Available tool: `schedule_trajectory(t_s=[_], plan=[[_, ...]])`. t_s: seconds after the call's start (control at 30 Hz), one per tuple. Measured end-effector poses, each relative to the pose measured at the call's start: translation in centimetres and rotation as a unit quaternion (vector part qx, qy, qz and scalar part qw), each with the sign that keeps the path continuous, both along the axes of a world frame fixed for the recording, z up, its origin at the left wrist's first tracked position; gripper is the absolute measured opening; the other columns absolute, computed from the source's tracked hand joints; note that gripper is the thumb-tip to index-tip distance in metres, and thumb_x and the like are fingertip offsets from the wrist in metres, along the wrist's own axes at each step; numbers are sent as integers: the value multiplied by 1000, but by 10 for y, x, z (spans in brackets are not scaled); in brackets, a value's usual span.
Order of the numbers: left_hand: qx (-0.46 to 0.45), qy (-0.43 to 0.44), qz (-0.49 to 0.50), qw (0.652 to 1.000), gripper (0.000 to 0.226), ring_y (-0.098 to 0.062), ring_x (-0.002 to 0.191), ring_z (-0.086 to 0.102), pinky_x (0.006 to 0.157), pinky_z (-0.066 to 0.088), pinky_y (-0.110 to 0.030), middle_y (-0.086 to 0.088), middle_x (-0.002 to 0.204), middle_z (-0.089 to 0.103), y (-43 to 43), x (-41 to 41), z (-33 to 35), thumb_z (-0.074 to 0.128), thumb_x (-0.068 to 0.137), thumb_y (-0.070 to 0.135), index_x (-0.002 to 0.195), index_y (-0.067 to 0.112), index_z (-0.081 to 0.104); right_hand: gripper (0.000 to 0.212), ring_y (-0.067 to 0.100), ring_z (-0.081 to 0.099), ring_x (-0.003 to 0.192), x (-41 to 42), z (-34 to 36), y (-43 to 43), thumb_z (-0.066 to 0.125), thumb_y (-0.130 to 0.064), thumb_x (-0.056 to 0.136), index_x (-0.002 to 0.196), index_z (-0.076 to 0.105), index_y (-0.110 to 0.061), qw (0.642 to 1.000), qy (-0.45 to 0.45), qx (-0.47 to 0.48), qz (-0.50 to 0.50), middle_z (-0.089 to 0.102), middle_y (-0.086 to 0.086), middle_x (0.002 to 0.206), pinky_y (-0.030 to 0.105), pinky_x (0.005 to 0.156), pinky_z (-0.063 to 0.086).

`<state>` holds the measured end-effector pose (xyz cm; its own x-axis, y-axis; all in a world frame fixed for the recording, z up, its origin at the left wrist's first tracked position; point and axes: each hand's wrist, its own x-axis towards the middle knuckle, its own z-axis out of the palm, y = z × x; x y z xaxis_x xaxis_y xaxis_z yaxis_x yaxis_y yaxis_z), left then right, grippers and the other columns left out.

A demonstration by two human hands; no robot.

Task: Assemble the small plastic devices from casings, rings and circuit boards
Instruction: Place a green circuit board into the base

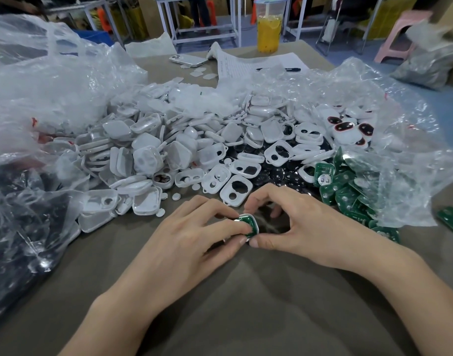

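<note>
Both hands meet over the grey table near its middle. My left hand (194,235) and my right hand (289,222) together pinch a small white casing with a green circuit board (247,223) seated in it. My left fingertips press on the board's top; my right thumb and forefinger grip the casing's right edge. Behind the hands lies a big heap of white casings (169,140), some with two round holes. Black round parts (276,173) lie among them. A pile of green circuit boards (348,196) sits to the right, partly under clear plastic.
Crumpled clear plastic bags (53,80) rise at the left and right. Finished white devices with red-rimmed black lenses (348,129) lie at the back right. A phone (187,60), a paper sheet with a pen (266,66) and a cup of yellow drink (269,29) stand at the far edge.
</note>
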<state>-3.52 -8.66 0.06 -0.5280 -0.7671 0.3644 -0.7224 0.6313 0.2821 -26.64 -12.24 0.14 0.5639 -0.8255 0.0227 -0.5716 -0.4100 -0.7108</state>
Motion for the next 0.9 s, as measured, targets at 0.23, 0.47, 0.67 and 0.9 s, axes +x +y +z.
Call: schedule_trajectory(t_s=[0.23, 0.47, 0.67, 0.9], plan=[[8, -2, 2, 1000, 26, -12, 100, 58, 87, 49, -28, 11, 112, 64, 0, -1, 0, 53, 101, 40, 115, 31, 74, 40, -14, 44, 111, -1, 0, -1, 76, -50, 81, 111, 50, -50, 1000, 3, -6, 1, 51, -37, 118, 3, 82, 33], [14, 0, 5, 1000, 26, -8, 99, 54, 85, 48, -26, 12, 110, 61, -1, 1, -4, 52, 102, 43, 117, 33, 71, 39, -9, 48, 109, -1, -2, -2, 77, -50, 80, 110, 52, -49, 1000, -2, -4, 0, 55, -31, 114, 7, 82, 35], [28, 4, 15, 999, 27, -4, 98, 48, 82, 47, -24, 12, 109, 55, -1, 2, -6, 52, 101, 48, 118, 36, 69, 38, -5, 50, 108, -2, -5, -3, 79, -48, 79, 107, 54, -48, 1000, -6, -12, 2, 57, -30, 109, 10, 83, 38], [51, -5, 12, 999, 31, -1, 101, 46, 88, 43, -19, 11, 115, 55, 1, 1, -2, 48, 102, 50, 119, 36, 69, 30, 1, 49, 109, -3, -7, -5, 74, -53, 78, 104, 60, -46, 999, 2, -39, 16, 60, -24, 109, 11, 85, 39]])
